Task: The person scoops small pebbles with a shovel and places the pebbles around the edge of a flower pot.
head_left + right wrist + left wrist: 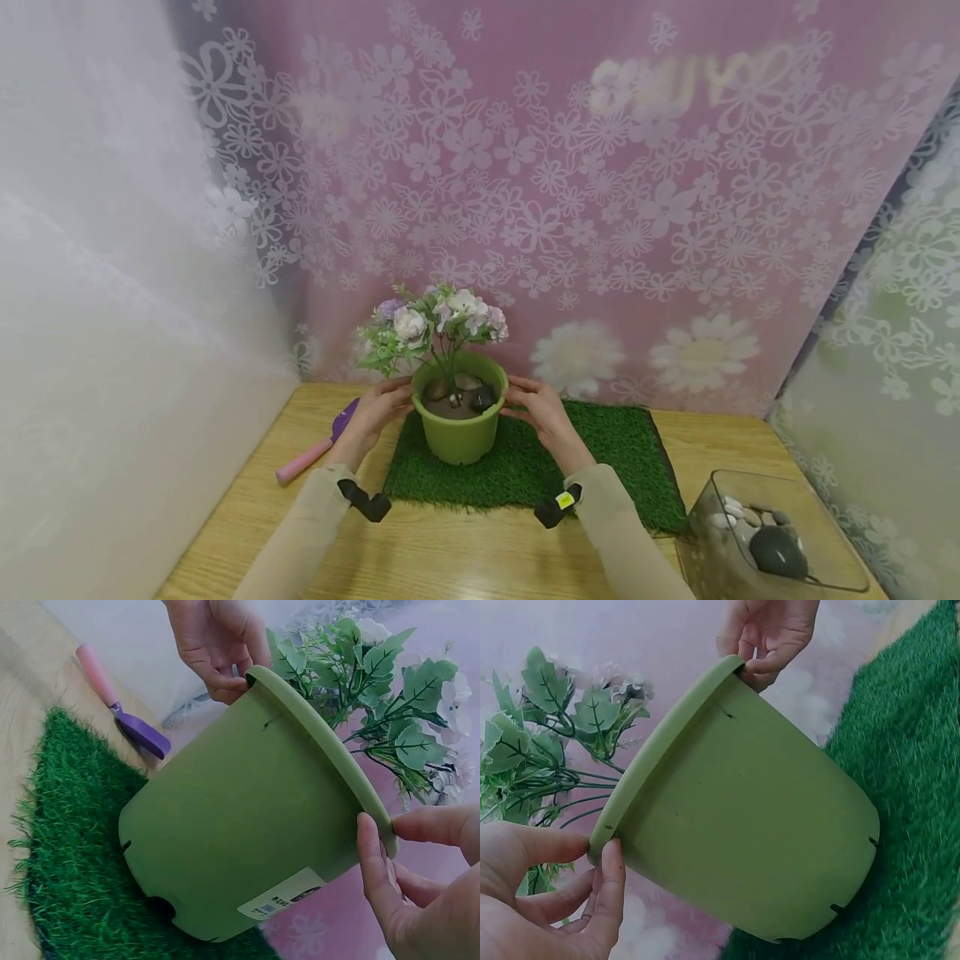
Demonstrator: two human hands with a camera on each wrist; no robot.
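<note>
A green plastic flowerpot [459,437] stands over the left part of a green artificial grass mat [600,450]. My left hand [375,410] pinches its rim on the left side, thumb and fingers on either side of the lip. On the opposite side my right hand [545,417] grips the rim the same way, as the right wrist view shows near a white label [281,892] low on the pot. Inside are brown soil [444,410], a shiny black stone [483,398] and a few lighter stones. White and purple flowers [410,325] with green leaves rise from the soil, leaning left.
A trowel [303,462] with a pink handle and purple blade lies left of the mat, partly behind my left hand. At the front right corner of the wooden table, a clear container [817,533] holds white stones and a large dark stone [777,552]. Floral curtains [487,183] surround the table.
</note>
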